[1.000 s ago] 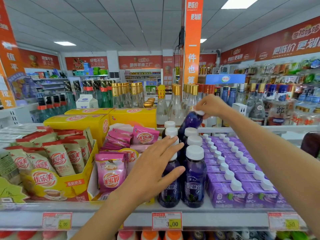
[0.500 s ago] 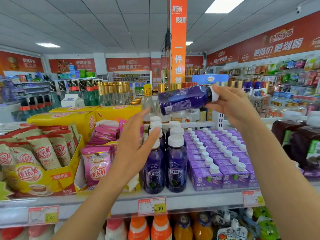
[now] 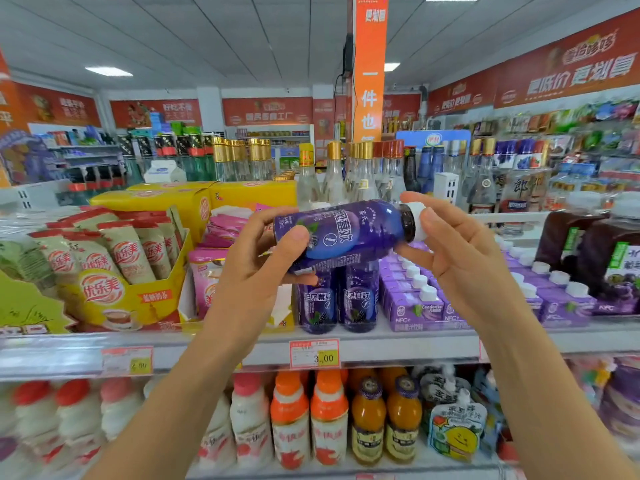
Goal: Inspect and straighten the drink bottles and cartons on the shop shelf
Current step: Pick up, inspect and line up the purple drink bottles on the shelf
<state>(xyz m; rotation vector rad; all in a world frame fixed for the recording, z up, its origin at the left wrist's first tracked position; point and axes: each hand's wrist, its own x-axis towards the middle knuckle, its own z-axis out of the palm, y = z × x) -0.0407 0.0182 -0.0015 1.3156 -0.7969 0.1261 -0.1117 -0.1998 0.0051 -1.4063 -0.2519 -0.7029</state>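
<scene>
One purple bottle [image 3: 346, 233] gripped, left hand [image 3: 263, 261], right hand [image 3: 460, 254], tag [image 3: 314, 354] 3.00

Left hand [image 3: 265, 268] gripping, right hand [image 3: 464, 258] seemingly pinching

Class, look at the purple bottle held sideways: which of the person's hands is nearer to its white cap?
Right. The right hand pinches the neck at the white cap; the left hand grips the base end of the purple bottle, away from the cap.
</scene>
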